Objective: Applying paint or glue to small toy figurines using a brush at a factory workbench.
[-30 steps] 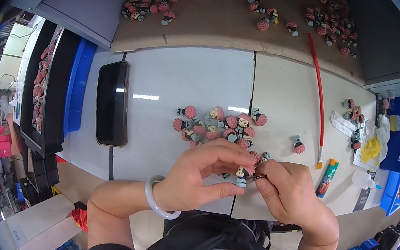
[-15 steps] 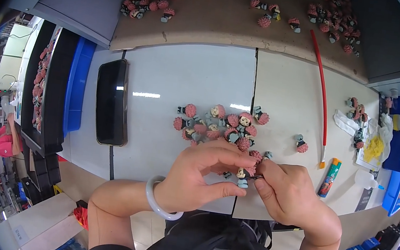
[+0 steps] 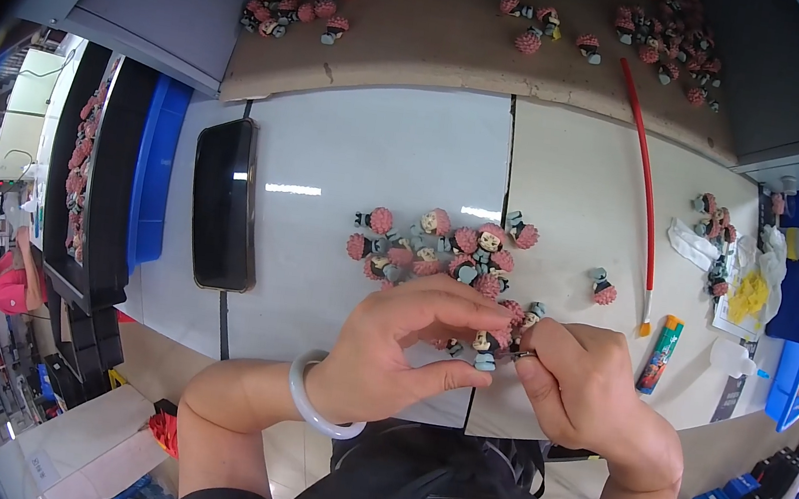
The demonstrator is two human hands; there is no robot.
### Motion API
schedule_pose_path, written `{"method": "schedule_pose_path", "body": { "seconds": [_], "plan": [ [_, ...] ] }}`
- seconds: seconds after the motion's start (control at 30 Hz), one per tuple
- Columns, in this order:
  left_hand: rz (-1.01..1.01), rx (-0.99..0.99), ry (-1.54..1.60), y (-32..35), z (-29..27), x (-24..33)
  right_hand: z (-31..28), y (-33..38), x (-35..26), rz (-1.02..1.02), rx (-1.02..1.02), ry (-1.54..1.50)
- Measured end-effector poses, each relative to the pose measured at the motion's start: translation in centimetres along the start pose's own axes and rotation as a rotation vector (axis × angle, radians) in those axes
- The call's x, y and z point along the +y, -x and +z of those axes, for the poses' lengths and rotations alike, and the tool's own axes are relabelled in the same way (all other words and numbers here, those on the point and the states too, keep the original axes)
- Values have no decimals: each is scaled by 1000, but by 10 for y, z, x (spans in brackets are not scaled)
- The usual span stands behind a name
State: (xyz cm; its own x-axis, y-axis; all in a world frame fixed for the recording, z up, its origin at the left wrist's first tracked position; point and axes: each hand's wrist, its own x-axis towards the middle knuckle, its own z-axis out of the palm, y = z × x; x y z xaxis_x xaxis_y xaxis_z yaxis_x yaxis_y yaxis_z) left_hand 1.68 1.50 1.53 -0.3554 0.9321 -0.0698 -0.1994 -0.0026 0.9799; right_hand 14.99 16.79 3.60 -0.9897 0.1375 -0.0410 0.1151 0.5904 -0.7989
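Note:
My left hand, with a pale bangle at its wrist, holds a small figurine upright between thumb and fingers. The figurine has a bumpy pink head covering, a pale face, a dark body and a light blue base. Close to its right side, my right hand is closed in a pinch on a thin dark tool, whose tip alone shows; its kind I cannot make out. Beyond my hands lies a loose group of similar figurines, some partly hidden by my left fingers. One more figurine lies apart to the right.
A black phone lies left, beside a blue bin. To the right are a long red paintbrush, a green-and-orange tube, crumpled tissue and a small bottle. Many figurines fill the raised shelf. A person in pink sits far left.
My right hand has drawn slightly to the right, so the tool's tip is now farther from the figurine. My left hand and the figurine stay nearly where they were.

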Motion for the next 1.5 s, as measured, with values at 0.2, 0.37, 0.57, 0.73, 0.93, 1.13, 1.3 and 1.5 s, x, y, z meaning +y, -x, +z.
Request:
{"method": "schedule_pose_path", "body": {
  "seconds": [0.2, 0.37, 0.57, 0.73, 0.93, 1.13, 1.3, 1.5],
  "plan": [
    [36, -38, -33, 0, 0, -2, 4, 0, 2, -20, 2, 52],
    [-11, -12, -14, 0, 0, 0, 4, 1, 2, -5, -9, 51],
    [-4, -17, -16, 0, 1, 1, 4, 1, 2, -8, 4, 49],
    [-15, -23, -50, 0, 0, 2, 2, 1, 1, 11, -41, 58],
    [-18, -25, -68, -1, -1, 2, 3, 0, 1, -2, -29, 60],
    [-18, -93, -187, 0, -4, 0, 4, -1, 6, -42, -47, 11],
    [-49, -56, 73, 1, 0, 1, 1, 0, 2, -13, -70, -88],
    [-81, -108, 214, -1, 0, 0, 4, 1, 1, -26, 46, 40]
  ]
}}
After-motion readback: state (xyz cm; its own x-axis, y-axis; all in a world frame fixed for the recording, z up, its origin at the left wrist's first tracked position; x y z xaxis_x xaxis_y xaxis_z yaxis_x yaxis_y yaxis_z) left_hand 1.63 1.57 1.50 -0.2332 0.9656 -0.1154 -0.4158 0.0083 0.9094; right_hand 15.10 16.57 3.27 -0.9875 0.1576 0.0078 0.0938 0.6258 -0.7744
